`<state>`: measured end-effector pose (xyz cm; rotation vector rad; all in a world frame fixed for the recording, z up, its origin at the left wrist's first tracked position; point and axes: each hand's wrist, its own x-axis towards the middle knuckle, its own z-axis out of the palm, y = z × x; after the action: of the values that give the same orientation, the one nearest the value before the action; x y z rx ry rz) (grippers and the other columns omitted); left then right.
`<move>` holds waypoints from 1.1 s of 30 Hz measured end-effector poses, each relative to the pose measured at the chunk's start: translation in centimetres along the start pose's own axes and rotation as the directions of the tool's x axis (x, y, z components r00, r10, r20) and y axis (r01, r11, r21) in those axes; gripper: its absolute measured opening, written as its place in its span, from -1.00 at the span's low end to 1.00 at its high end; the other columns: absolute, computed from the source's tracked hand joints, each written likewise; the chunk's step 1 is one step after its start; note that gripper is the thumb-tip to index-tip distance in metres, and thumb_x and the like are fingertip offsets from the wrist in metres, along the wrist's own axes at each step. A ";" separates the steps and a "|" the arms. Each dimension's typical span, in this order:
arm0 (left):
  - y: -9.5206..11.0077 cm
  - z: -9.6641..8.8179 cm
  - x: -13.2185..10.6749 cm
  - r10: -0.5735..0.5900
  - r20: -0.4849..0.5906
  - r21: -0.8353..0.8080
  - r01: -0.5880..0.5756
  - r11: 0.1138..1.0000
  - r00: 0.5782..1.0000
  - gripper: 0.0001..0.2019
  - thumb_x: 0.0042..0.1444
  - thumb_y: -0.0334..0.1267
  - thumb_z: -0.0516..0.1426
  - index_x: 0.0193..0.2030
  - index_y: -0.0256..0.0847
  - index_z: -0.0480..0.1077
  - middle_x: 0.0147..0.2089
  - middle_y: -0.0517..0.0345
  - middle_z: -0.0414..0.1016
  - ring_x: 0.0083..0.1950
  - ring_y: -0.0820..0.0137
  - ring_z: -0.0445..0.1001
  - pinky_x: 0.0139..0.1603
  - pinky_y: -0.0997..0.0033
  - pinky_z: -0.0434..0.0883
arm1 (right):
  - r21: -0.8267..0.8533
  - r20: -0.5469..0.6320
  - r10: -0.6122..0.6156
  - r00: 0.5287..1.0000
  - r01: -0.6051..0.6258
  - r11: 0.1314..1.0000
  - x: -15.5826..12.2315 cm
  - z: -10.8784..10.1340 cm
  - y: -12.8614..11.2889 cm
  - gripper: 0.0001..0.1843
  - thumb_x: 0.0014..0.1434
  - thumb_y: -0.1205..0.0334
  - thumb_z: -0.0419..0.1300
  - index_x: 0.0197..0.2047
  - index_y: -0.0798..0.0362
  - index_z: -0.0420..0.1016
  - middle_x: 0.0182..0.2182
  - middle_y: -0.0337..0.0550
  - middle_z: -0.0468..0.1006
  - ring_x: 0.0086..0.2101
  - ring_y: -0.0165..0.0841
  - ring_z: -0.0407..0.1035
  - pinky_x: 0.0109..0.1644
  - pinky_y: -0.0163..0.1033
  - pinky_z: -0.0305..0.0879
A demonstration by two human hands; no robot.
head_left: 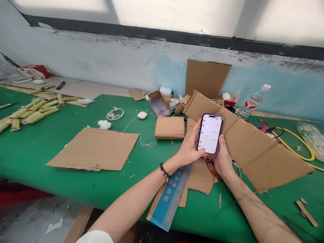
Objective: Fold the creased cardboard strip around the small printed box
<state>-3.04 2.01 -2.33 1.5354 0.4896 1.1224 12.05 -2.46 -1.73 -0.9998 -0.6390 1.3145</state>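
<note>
Upright between my two hands is a smartphone [209, 135], its lit screen showing a chat page with green and white message bubbles. My left hand [187, 148] grips its left side and lower corner, with a dark beaded bracelet on the wrist. My right hand [223, 158] closes around its right edge, the thumb resting beside the screen. Under the hands lie cardboard pieces [201, 179] and a blue printed strip [172, 195]. Red scissor-like handle loops [212, 168] show partly below the phone; the rest is hidden. A long cardboard sheet [253, 148] stretches behind the right hand.
A small cardboard box [169, 128] and a flat cardboard sheet [98, 148] lie on the green table [76, 185]. A white earphone case [142, 115] sits behind. At right are a water bottle [253, 101] and a yellow cable [301, 138]; cut green stalks [37, 108] lie left.
</note>
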 end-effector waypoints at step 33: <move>1.3 0.4 0.1 -0.120 -0.262 -0.083 0.102 0.991 0.958 0.09 0.37 0.16 0.38 0.81 -0.05 -0.12 0.17 -0.12 0.71 -0.10 0.21 0.69 -0.09 0.30 0.65 | -0.136 0.120 0.048 0.992 -0.032 0.990 -0.2 -0.6 1.0 -0.22 0.47 -0.48 0.20 0.38 -0.06 0.70 0.09 -0.01 0.86 -0.02 -0.08 0.80 -0.38 -0.26 0.72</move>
<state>-2.94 1.51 -1.06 1.2869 0.7040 1.2517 12.05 -2.86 -2.81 -1.0498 -0.8137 1.3910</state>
